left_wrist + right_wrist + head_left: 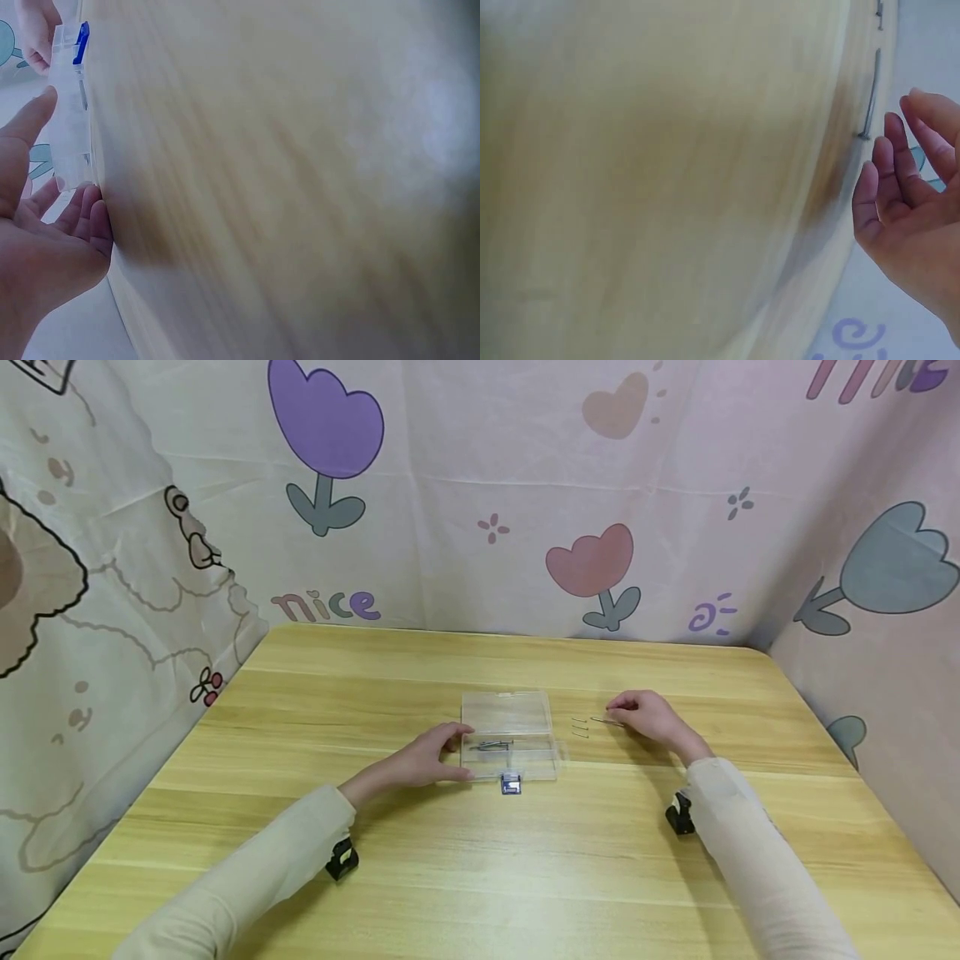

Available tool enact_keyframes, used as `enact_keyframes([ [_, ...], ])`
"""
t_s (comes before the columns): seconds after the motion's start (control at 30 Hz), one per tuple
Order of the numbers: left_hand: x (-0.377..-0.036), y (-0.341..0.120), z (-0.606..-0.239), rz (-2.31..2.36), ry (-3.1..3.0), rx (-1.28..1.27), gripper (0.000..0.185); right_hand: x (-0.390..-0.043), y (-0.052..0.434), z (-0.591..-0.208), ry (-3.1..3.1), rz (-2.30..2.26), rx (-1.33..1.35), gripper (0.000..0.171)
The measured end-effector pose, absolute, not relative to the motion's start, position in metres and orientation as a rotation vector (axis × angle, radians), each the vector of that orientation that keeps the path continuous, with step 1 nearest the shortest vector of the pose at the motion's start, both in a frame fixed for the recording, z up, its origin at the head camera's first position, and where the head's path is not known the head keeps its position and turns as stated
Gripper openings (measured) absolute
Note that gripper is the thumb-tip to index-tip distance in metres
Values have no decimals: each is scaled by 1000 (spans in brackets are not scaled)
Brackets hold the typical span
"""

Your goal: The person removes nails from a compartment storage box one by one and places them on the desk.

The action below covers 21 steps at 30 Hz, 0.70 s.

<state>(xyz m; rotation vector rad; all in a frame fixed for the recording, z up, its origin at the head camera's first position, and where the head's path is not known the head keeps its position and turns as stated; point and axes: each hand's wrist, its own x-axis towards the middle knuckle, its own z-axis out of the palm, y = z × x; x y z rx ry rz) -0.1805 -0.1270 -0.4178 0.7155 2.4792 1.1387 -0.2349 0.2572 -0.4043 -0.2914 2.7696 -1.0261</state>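
As seen from the head camera, left hand (420,762) resting against the left end of an open clear plastic box (510,739), fingers (456,737) lightly bent along its wall, not clenched; a few dark nails (491,745) inside the box, just beyond those fingertips; a blue latch (511,784) at the box's near edge. Right hand (652,718) lying on the tabletop (480,860) well to the right of the box, fingers bent down over the end of one loose nail (603,721), two more nails (579,728) just past the fingertips toward the box. From the left wrist: fingers (88,217) relaxed and touching the clear box (69,120), thumb alongside it. From the right wrist: fingers (885,172) released, gently curved, holding nothing, the nail (870,94) lying just ahead of the fingertips on the tabletop edge.
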Motion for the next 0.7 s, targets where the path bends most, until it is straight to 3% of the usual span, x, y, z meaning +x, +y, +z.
enact_keyframes([
  [0.23, -180, -127, -417, 1141, 2475, 714, 69, -232, 231, -395, 2787, -1045, -406, 21],
  [0.7, -179, -126, -415, 1144, 2479, 703, 68, -205, 151, -378, 2655, -950, -918, 12],
])
